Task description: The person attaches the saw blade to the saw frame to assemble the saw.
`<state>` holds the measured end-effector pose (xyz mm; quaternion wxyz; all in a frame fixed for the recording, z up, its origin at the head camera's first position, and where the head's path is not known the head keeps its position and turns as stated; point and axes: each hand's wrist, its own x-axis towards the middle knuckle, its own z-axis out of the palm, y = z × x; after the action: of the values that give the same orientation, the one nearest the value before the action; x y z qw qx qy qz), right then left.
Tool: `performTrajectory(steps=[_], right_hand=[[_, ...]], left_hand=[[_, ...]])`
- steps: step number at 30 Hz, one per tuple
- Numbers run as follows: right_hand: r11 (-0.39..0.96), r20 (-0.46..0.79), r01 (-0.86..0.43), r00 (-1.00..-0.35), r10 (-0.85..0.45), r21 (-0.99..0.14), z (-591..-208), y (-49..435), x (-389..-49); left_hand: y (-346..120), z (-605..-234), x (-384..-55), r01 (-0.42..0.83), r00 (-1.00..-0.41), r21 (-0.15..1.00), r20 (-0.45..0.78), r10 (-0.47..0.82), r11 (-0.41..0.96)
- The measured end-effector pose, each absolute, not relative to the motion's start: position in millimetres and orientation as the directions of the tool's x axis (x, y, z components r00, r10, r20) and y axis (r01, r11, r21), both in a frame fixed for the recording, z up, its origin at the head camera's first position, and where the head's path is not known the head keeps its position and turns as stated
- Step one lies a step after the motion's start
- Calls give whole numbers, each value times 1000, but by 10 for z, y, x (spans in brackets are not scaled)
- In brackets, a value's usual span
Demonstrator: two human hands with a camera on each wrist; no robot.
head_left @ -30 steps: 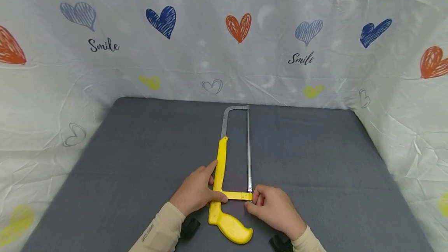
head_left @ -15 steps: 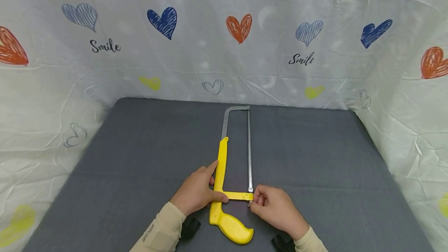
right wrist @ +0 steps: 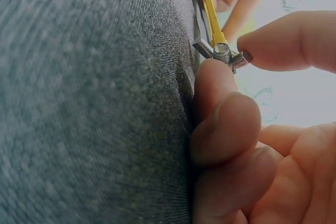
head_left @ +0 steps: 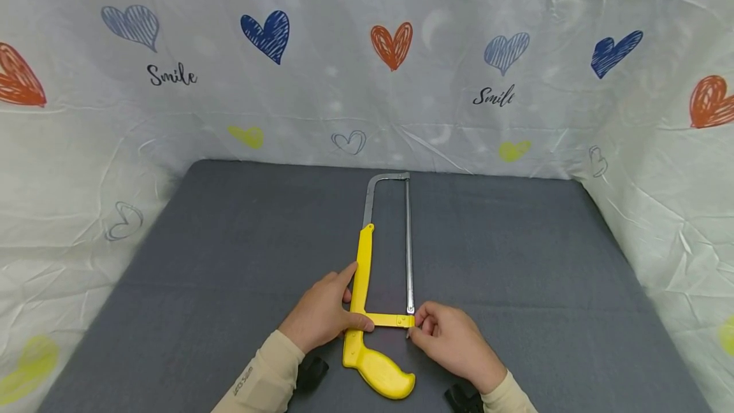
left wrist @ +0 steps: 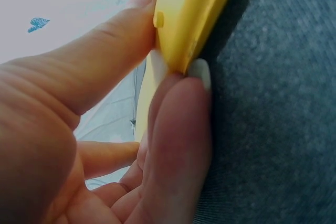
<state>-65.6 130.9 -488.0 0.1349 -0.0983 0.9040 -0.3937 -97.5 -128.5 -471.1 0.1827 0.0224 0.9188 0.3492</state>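
A hacksaw [head_left: 381,373] with a yellow handle and a grey metal front arch lies on the grey cloth, its blade [head_left: 410,253] on the right side. My left hand [head_left: 322,315] grips the yellow frame near the crossbar, thumb on top. In the left wrist view the thumb and a finger hold the yellow frame [left wrist: 181,19] from both sides. At the crossbar's right end, my right hand [head_left: 454,340] pinches a small metal wing nut [right wrist: 222,52] on a threaded end. The right wrist view has the thumb against one wing and curled fingers just below.
Grey cloth [head_left: 229,234] covers the table. White fabric [head_left: 321,94] printed with hearts hangs behind it and along both sides. Black wrist devices are partly visible under both wrists, the left one [head_left: 311,375] near the saw handle.
The right thumb and fingers have shifted very slightly at the wing nut. The left hand keeps its grip, and the hacksaw has stayed practically in place.
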Motion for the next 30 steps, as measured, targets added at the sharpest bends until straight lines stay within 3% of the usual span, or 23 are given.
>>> performTrajectory(steps=[30], right_hand=[[666,-115,-171,-925,-363,-726,-4873,1342,-657]], left_hand=[[-1280,-4701,-971,-98,-935,649,-320,153,755]])
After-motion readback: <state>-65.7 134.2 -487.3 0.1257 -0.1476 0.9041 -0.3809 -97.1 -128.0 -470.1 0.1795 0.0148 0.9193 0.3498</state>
